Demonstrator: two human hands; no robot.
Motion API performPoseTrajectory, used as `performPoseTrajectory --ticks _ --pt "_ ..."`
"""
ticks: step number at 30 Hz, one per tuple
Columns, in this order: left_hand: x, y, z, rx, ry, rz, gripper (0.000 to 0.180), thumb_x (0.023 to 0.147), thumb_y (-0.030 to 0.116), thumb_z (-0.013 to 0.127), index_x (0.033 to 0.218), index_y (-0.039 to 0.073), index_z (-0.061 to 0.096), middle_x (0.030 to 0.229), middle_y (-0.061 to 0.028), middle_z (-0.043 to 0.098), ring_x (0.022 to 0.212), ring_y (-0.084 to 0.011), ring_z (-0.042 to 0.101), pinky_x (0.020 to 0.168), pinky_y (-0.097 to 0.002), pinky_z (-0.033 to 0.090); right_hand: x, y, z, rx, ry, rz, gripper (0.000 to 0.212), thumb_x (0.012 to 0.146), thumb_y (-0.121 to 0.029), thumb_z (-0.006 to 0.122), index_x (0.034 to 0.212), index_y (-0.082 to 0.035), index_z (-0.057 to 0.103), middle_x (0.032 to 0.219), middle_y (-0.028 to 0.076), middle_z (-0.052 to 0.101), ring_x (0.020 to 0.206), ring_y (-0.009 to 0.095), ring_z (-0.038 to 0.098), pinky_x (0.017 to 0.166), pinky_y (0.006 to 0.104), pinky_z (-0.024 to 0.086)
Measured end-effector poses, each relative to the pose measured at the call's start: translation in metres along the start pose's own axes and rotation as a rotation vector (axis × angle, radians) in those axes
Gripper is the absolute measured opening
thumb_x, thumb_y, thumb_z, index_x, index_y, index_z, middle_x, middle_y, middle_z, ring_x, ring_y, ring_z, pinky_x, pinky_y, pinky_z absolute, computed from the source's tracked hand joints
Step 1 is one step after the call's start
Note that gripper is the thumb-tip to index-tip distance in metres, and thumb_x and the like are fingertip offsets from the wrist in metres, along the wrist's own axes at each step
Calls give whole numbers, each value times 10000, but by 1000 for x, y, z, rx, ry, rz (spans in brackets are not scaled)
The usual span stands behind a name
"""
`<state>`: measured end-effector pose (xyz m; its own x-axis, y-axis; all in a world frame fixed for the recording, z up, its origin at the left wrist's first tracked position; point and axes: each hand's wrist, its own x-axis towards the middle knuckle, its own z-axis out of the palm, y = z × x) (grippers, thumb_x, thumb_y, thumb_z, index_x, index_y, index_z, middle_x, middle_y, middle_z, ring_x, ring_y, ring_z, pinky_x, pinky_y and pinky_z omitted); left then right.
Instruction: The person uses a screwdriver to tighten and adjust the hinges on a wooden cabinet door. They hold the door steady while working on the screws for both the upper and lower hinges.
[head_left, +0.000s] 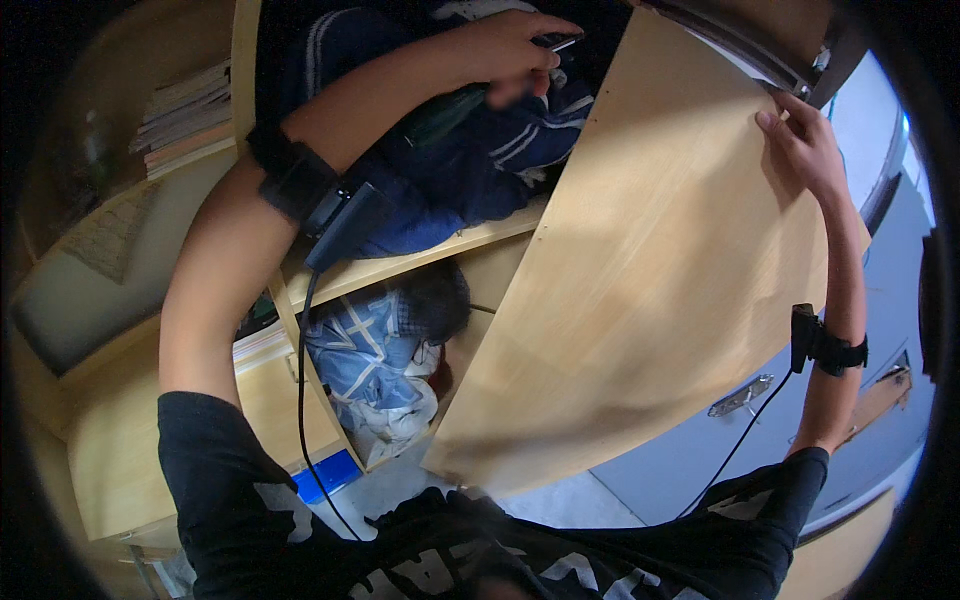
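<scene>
My left hand reaches into the upper compartment of a wooden cupboard. Its fingers are closed around a small dark object with a shiny edge; the kind cannot be made out. Below that hand lie dark blue clothes with white stripes, piled on the shelf. On the right, my right hand grips the far edge of a pale wooden cupboard door, thumb on the near face. The door stands open, and the fingers behind its edge are partly hidden.
Under the shelf, blue and white checked cloth fills a lower compartment. Stacked papers or books stand at far left, above a pale wooden desk surface. A blue box sits low down. Black cables hang from both forearms.
</scene>
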<state>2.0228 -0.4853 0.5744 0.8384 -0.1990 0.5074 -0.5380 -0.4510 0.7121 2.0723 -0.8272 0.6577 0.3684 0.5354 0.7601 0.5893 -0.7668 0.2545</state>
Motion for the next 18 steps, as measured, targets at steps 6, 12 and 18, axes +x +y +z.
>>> performPoseTrajectory --ticks 6,12,18 --pt "17 2 14 173 -7 168 502 885 64 466 1369 94 336 706 -123 637 390 -152 537 348 -284 442 -14 9 -23 -39 -99 142 433 804 -351 627 1102 -38 597 821 156 657 736 282 626 700 362 471" --pt "34 7 8 286 17 144 495 897 71 441 1376 97 322 736 -151 643 393 -133 525 355 -269 453 -7 19 -32 -287 -22 160 452 814 -396 586 1164 -111 591 946 170 657 875 318 637 772 377 484" --pt "33 3 32 130 -118 -4 534 885 38 436 1393 70 276 871 -183 648 526 -216 621 410 -312 481 -8 21 -35 -375 -64 179 460 817 -441 553 1176 -155 588 961 163 655 902 316 630 797 386 482"
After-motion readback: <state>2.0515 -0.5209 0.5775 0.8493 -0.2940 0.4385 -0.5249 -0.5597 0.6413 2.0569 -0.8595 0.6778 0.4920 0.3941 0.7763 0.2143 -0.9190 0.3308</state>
